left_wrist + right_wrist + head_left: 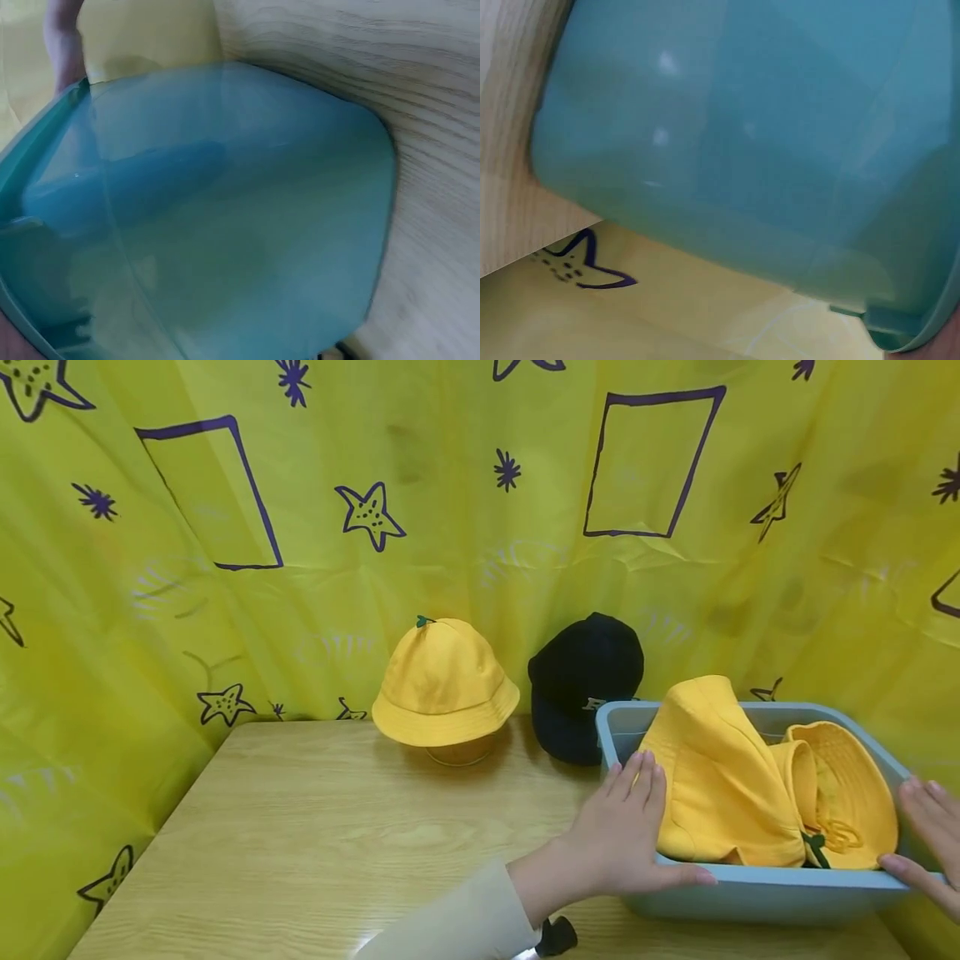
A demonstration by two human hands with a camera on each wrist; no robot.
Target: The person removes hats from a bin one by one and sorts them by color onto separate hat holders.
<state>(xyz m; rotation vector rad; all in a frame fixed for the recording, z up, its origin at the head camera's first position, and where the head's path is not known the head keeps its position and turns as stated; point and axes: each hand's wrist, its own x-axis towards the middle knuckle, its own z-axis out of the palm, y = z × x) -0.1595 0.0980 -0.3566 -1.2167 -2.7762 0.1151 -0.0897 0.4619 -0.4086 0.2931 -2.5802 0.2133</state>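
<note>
A blue-grey plastic bin stands at the right of the table with yellow fabric hats heaped in it. One yellow hat rises above the left part of the rim; another yellow hat lies at the right, a green sprout trim beside it. My left hand rests on the bin's front left corner, fingers straight along the left rim and thumb along the front. At the right rim, my right hand touches the front corner with extended fingers. Both wrist views show mostly the bin's outer wall.
A yellow bucket hat with a green sprout sits on a stand at the table's back edge. Beside it is a black cap, partly behind the bin. A yellow patterned curtain hangs behind the wooden table. A small black object shows near my left sleeve.
</note>
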